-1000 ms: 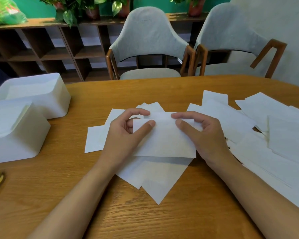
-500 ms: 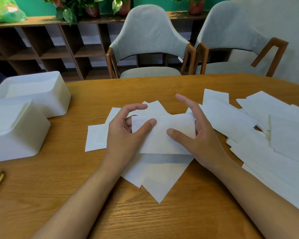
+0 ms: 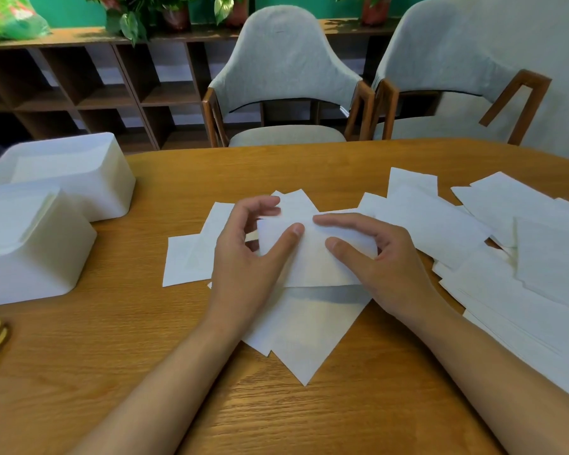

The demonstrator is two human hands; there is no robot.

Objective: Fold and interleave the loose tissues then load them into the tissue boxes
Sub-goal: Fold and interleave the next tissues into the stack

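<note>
The left hand point(image 3: 243, 261) and right hand point(image 3: 386, 267) each pinch the folded tissue point(image 3: 312, 261) between thumb and fingers, just above loose tissues point(image 3: 303, 339) mid-desk point(image 3: 112, 356), with the tissue boxes point(image 3: 33, 257) well to the left.

Bright, soft, even indoor light. Grey shadow under the tissue point(image 3: 316, 261); faint ones beside the forearms. White sheets at right near blown out. Left hand point(image 3: 243, 257) fingertips slightly blurred. Wide-angle bends desk point(image 3: 309, 421) edge and shelf point(image 3: 79, 93).
</note>
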